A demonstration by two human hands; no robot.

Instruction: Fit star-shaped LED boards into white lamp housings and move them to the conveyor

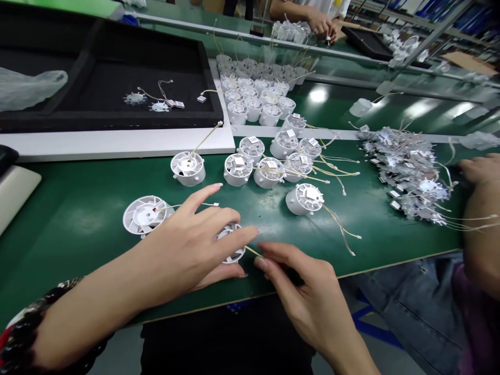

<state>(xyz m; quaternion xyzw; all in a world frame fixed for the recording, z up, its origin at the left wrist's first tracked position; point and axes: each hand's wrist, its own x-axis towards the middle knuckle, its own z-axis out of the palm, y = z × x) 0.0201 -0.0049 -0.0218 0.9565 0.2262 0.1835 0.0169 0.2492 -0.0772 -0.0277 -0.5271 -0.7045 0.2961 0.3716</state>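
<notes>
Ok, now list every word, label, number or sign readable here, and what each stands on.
Nothing can be read as text.
Too small to read: any print on the white square labels on the round white plastic housings.
Too small to read: any print on the small white tags in the black tray.
Too small to read: any print on the tags in the heap of star-shaped metal pieces.

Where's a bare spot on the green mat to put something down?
Green mat shows between the white board and the tilted fan housing, and again between the trailing wires and the pile of metal star pieces. It is crowded in the middle, where the white housings stand close together.
</notes>
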